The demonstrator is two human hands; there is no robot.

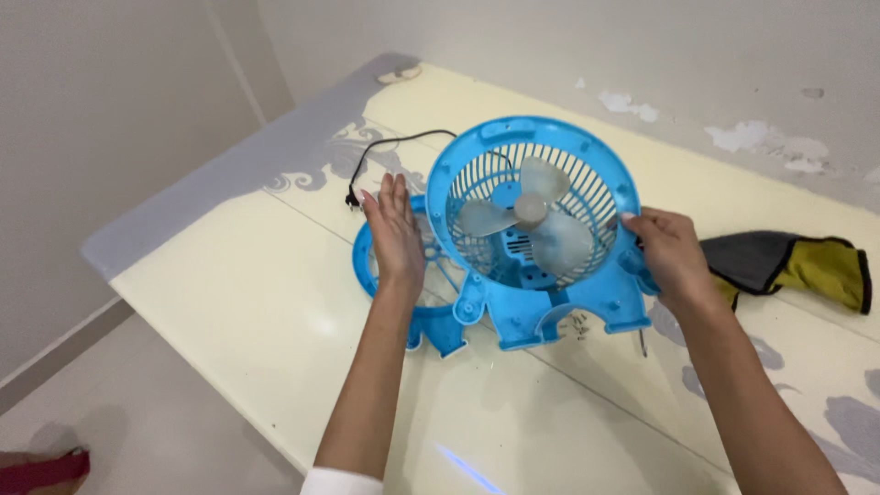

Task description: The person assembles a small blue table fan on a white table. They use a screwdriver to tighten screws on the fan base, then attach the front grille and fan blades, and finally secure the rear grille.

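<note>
left hand (396, 231) is hovering flat and open, fingers straight, over the loose blue grille piece (431, 316) lying on the cream table (238, 284). right hand (672, 254) is gripping the right rim of the blue fan housing (536, 229), tilted up with grey blades (527, 215) facing the camera. black power cord (385, 151) is trailing behind it. grey-yellow cloth (793, 261) is lying at right.

fan shell (550, 312): bright blue, slatted grille. blades (536, 215): translucent grey-white. second grille (431, 321), left of the shell: same blue. cord (394, 142), behind the shell: black. cloth (793, 261), right of the shell: grey and mustard yellow, black edging. table (247, 275) under the shell: cream, grey swirl pattern, grey border.
</note>
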